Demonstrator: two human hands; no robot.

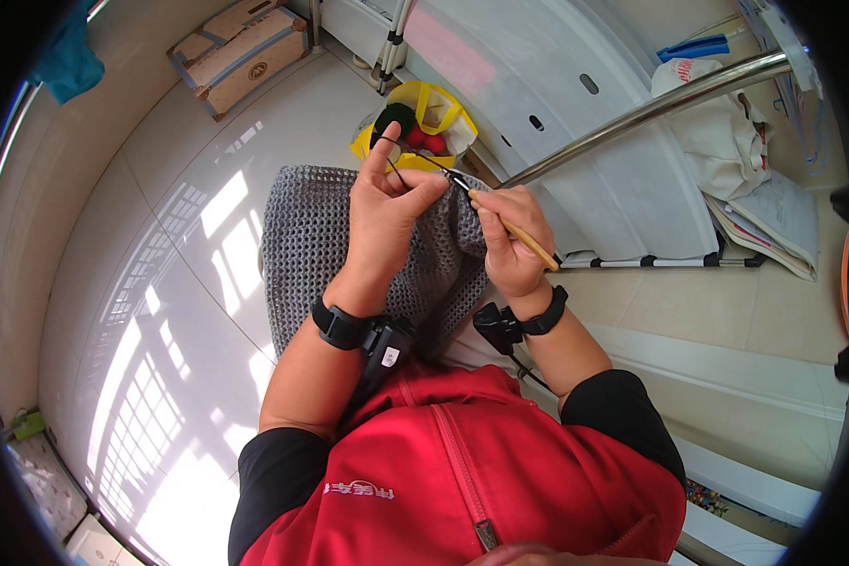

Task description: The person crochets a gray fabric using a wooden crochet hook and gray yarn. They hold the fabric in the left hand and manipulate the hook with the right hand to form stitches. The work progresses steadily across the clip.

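Note:
My right hand (516,237) grips the wooden handle of a crochet hook (520,237), its metal shaft pointing up and left at the work. A dark strand of yarn (416,153) runs from the hook to the raised index finger of my left hand (389,205). The thumb and other fingers of that hand pinch the work's upper edge close to the hook tip. From there a grey openwork crocheted piece (310,233) drapes over my lap, bunched on the right side. The exact stitch at the hook is too small to make out.
A yellow-trimmed bag (444,113) holding dark green and red yarn balls (424,139) stands just beyond my hands. To the right are a white fabric cabinet (573,127), a metal rail (651,113) and stacked papers (771,219). A patterned box (247,60) sits by the far wall.

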